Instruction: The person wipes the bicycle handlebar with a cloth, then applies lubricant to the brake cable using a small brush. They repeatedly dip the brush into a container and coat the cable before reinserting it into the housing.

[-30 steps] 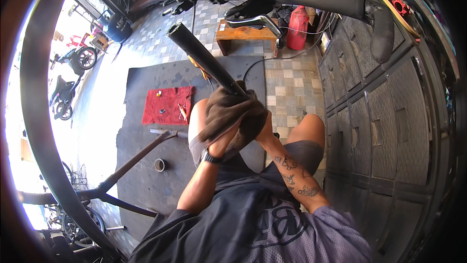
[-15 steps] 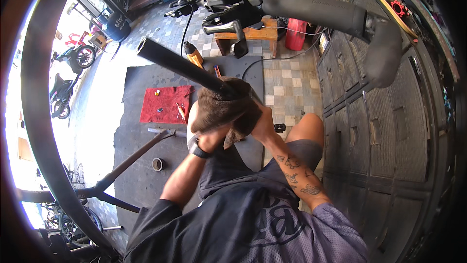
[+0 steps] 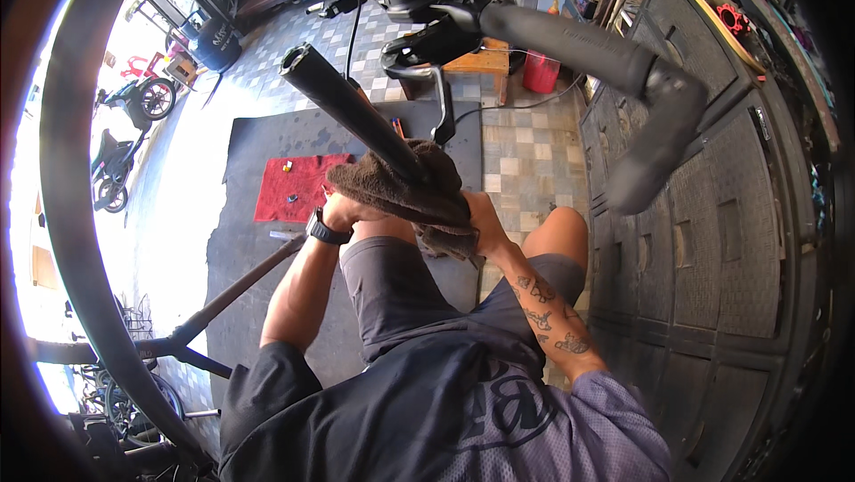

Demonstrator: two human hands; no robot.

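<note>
A brown cloth (image 3: 378, 181) is wrapped round the lower part of a black tube (image 3: 356, 117). The tube slants up to the left, its hollow end toward the far side. My left hand (image 3: 350, 212), below a dark wristwatch, is closed on the cloth from the left. On the other side, my right hand (image 3: 484, 225) grips the cloth, its fingers partly hidden behind the folds. What the tube's lower end joins is covered by the cloth. Just beyond hangs a drop handlebar (image 3: 570, 32) in dark wrap, with a brake lever (image 3: 440, 99) pointing down.
A red cloth (image 3: 298, 188) with small parts lies on the dark mat (image 3: 258, 139). At my left stands a bicycle frame (image 3: 236, 290). A grey drawer cabinet (image 3: 686, 250) lines the right side. Farther off are a wooden stool (image 3: 476, 63) and a red container (image 3: 541, 74).
The tube has swung slightly right and its hollow end now shows more. My left hand has moved left and up along the cloth. The handlebar end has shifted left and down.
</note>
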